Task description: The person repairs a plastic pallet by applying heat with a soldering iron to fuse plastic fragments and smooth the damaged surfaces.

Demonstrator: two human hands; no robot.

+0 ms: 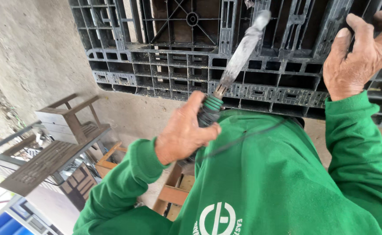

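Note:
My left hand [183, 132] is closed around the black handle of a hand tool [239, 58] with a green ribbed collar and a long grey metal blade. The blade points up and to the right, its tip against the ribs of a black plastic pallet [165, 65] that stands on edge in front of me. A thin black cord [243, 138] runs from the handle across my green sweatshirt. My right hand [360, 54] grips the pallet's edge at the upper right, thumb on the left and fingers hooked over the ribs.
Bare concrete [30, 56] fills the left side. At lower left sit a grey wooden stool [67, 117] on a slatted bench [47, 163], wooden frames [173, 191] and something blue [3, 224] in the corner.

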